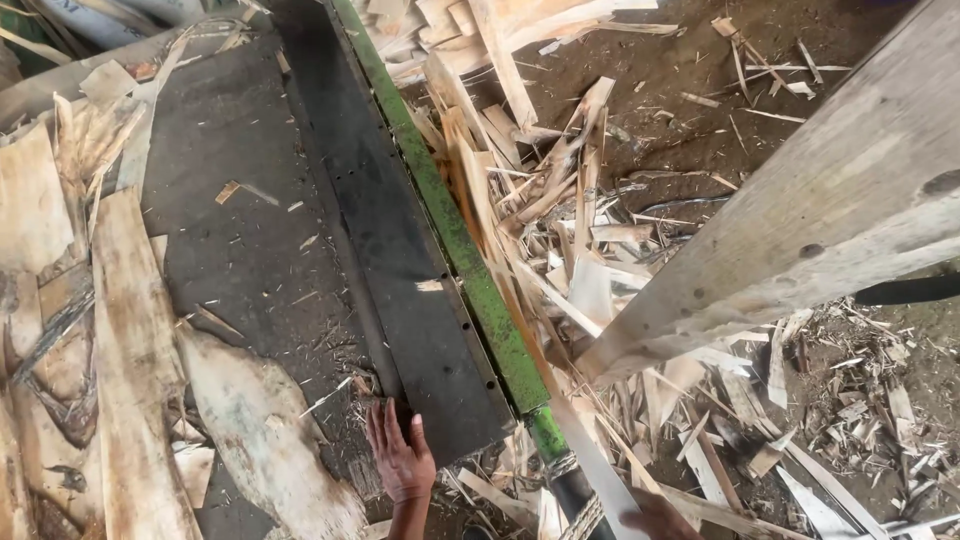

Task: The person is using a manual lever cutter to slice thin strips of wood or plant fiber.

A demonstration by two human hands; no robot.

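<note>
Resting flat, fingers spread, left hand (pixel 400 455) touches dark conveyor belt (pixel 260 240) beside black metal plate (pixel 400 250); right hand (pixel 660 520) barely visible among wood scraps (pixel 560 220), grip unclear.

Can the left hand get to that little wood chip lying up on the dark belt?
Probably not without leaning forward. The left hand rests at the near end of the black plate, and the chip lies far up the belt. Nothing blocks the way; it just looks distant.

Left hand (pixel 400 455) reaching forward, palm down, fingers spread and flat, wrist straight, right hand (pixel 660 518) low at frame edge, mostly cut off, grip unclear
</note>
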